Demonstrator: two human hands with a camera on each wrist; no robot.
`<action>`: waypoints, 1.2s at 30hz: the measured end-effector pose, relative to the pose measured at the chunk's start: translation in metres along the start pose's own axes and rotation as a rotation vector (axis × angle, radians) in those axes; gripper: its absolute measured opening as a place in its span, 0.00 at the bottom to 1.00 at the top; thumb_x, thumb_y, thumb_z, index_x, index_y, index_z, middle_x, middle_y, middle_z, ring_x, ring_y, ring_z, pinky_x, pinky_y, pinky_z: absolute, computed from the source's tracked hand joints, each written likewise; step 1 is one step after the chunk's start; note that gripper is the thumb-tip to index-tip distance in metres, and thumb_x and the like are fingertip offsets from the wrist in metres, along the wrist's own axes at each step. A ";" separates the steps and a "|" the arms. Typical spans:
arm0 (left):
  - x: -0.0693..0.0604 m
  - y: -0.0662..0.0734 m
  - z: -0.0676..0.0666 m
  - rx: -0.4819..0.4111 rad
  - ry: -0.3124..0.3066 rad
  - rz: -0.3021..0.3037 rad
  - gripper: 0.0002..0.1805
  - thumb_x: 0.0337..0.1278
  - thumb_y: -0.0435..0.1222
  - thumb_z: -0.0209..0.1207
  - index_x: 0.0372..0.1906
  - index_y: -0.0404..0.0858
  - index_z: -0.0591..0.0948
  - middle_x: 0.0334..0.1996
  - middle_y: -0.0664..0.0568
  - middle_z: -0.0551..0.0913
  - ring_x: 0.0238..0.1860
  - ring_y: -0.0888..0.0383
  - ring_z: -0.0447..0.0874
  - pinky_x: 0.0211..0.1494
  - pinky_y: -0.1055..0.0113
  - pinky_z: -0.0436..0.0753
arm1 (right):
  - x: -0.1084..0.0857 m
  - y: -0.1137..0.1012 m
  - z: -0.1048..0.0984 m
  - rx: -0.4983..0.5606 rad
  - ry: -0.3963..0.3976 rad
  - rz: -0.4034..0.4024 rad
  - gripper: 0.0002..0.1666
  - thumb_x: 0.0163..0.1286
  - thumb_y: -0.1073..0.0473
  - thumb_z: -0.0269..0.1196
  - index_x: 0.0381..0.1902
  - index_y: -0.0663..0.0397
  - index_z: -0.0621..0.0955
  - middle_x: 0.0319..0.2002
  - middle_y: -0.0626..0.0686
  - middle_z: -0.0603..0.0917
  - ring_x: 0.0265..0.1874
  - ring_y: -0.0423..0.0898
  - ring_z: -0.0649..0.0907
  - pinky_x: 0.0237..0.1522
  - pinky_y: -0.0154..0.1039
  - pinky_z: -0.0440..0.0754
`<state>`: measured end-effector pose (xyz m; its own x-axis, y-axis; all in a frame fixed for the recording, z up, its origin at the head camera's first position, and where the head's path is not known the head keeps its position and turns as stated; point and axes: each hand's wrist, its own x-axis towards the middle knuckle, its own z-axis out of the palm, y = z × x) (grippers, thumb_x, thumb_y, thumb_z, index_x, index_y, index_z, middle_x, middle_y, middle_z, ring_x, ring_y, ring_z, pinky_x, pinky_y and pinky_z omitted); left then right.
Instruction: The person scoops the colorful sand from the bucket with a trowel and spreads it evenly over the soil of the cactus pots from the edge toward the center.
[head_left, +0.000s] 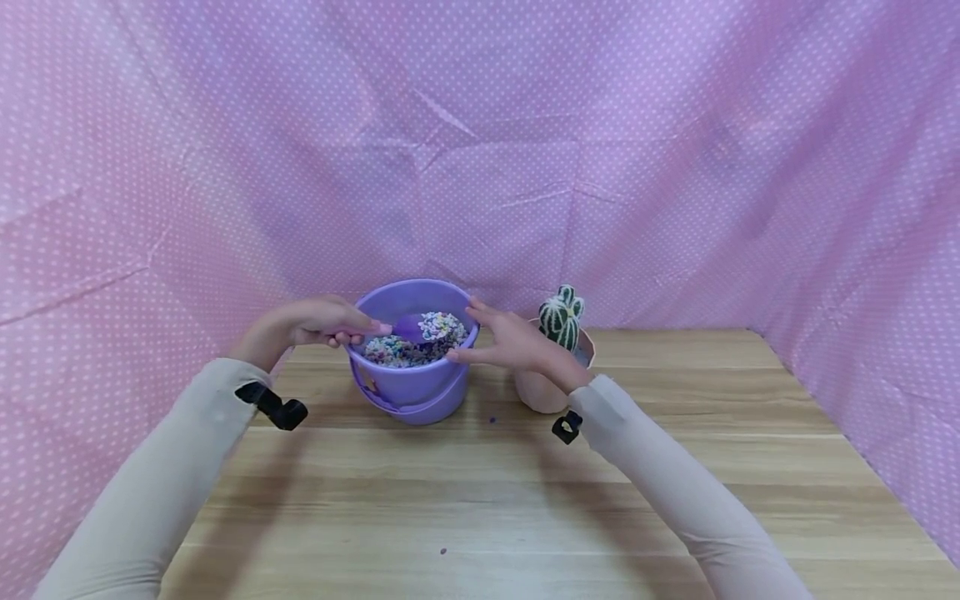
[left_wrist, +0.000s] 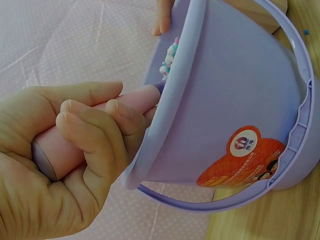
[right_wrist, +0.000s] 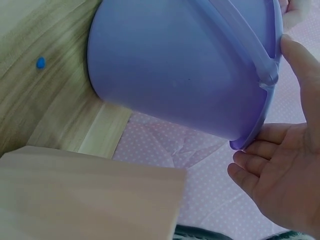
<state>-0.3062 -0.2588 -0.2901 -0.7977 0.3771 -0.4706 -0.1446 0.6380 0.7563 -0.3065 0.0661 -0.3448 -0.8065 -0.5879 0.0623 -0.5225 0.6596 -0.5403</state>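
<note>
A purple bucket (head_left: 408, 387) stands upright at the back of the table, with small multicoloured pebbles or beads (head_left: 393, 352) in it. My left hand (head_left: 330, 321) grips the pink handle (left_wrist: 132, 100) of a toy shovel (head_left: 408, 327), fingers curled round it. The shovel's purple blade is over the bucket's inside and carries a heap of the pale coloured pieces (head_left: 438, 326). On the bucket's right side, my right hand (head_left: 510, 337) touches the rim with thumb and fingers spread apart, as the right wrist view also shows.
Right of the bucket, behind my right wrist, is a light pinkish pot (head_left: 536, 390) with a green-and-white cactus (head_left: 561, 318). Two small loose pieces lie on the wooden table (head_left: 600, 517); one is a blue bit (right_wrist: 40, 63). Pink dotted cloth (head_left: 480, 200) hangs around the table.
</note>
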 end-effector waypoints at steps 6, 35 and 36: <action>-0.004 0.000 -0.006 0.041 0.010 0.002 0.18 0.67 0.51 0.64 0.25 0.46 0.76 0.19 0.60 0.69 0.21 0.67 0.62 0.26 0.77 0.64 | 0.001 -0.002 -0.005 0.013 -0.024 0.012 0.62 0.59 0.23 0.65 0.80 0.51 0.60 0.83 0.47 0.49 0.79 0.54 0.59 0.76 0.54 0.64; -0.026 0.012 -0.027 0.028 0.073 0.045 0.17 0.68 0.52 0.62 0.25 0.50 0.79 0.18 0.61 0.67 0.22 0.64 0.62 0.27 0.73 0.65 | -0.001 -0.004 -0.005 0.031 -0.039 0.018 0.61 0.62 0.25 0.65 0.80 0.52 0.58 0.83 0.49 0.47 0.79 0.55 0.59 0.77 0.54 0.61; -0.026 0.012 -0.027 0.030 0.077 0.044 0.17 0.68 0.52 0.62 0.25 0.50 0.79 0.18 0.61 0.67 0.22 0.64 0.62 0.27 0.73 0.65 | -0.001 -0.004 -0.005 0.032 -0.039 0.017 0.61 0.62 0.25 0.65 0.81 0.52 0.58 0.83 0.49 0.47 0.79 0.55 0.59 0.77 0.54 0.61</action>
<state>-0.3030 -0.2789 -0.2563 -0.8456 0.3531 -0.4003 -0.0920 0.6424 0.7609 -0.3051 0.0665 -0.3385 -0.8033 -0.5952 0.0203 -0.4993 0.6545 -0.5678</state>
